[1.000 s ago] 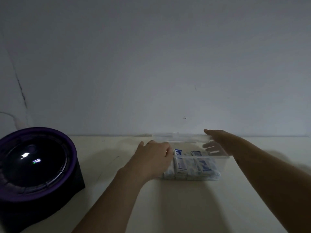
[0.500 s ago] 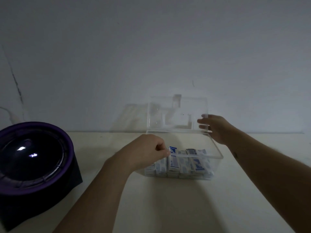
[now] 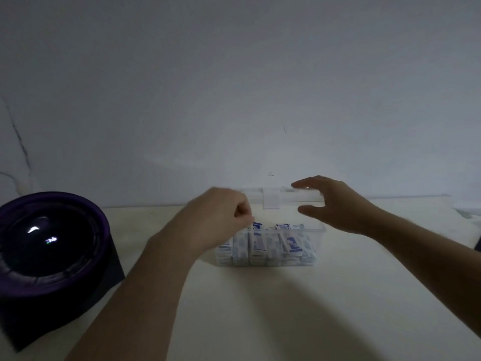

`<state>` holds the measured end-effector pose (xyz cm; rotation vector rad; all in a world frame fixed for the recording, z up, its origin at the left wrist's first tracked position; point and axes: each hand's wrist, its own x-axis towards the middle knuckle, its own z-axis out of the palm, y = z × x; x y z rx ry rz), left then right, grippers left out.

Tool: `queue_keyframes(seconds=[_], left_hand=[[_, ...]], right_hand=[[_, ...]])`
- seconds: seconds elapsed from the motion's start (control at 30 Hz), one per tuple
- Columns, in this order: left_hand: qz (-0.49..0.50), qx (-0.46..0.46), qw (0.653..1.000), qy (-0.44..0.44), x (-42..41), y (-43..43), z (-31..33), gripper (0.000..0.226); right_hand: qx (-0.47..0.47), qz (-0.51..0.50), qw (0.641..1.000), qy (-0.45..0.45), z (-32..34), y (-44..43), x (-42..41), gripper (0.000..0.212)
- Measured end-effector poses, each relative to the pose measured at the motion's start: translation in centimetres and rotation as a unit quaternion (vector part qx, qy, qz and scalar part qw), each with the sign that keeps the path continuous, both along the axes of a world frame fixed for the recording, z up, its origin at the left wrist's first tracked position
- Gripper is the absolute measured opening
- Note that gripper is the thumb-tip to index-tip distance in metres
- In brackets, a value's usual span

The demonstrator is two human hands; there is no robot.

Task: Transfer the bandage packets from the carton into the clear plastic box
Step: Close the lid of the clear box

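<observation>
pale table (image 3: 260, 313) bears clear plastic box (image 3: 319, 237), hands (image 3: 221, 221) (image 3: 337, 204) at either end.

front: table (image 3: 260, 308) before clear plastic box (image 3: 268, 252) open | box mouth: lid (image 3: 283, 195) overhead | left: purple tub (image 3: 52, 246) | rear: wall (image 3: 234, 100)

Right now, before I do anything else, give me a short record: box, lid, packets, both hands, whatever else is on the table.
box: clear plastic box on the table
lid: off the front rim, latch tab showing
packets: bandage packets upright in a row inside the box
left hand: fingers curled at the box's left rim; grip hidden
right hand: fingers and thumb spread around the lid's right end; contact unclear
carton: not in view
other: dark round purple-rimmed object, far left
</observation>
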<state>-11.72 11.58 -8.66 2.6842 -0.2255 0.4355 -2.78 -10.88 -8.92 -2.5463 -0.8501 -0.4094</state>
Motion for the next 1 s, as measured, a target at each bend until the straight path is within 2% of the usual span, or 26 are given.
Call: queue_keyframes(seconds=[0.13,0.17,0.3,0.43,0.5,0.67,1.0], left_hand=[[0.044,-0.016,0.986,-0.157,-1.1,0.0,1.1,0.008],[0.052,-0.005,0.983,-0.174,-1.0,0.1,0.7,0.013],[0.045,0.050,0.994,-0.087,0.0,0.2,-2.4,0.043],[0.027,0.055,0.997,-0.048,0.1,0.1,-4.8,0.046],[0.033,0.053,0.996,-0.056,0.2,0.0,-5.6,0.046],[0.060,0.052,0.990,-0.115,0.9,-0.4,-7.3,0.044],[0.079,0.048,0.986,-0.136,6.5,-2.5,-7.8,0.044]], right_hand=[[-0.054,0.015,0.998,0.022,-0.3,-0.2,-1.6,0.055],[-0.066,0.020,0.997,0.020,-0.5,-0.2,-2.1,0.057],[-0.102,0.035,0.994,-0.015,-1.7,0.6,-3.7,0.063],[-0.133,0.024,0.987,-0.085,-3.8,1.1,-4.2,0.069],[-0.116,0.014,0.985,-0.128,-5.1,1.3,-4.3,0.066],[0.009,-0.008,0.986,-0.163,-6.8,2.3,-3.2,0.054],[0.068,-0.018,0.978,-0.196,-8.1,1.5,3.7,0.048]])
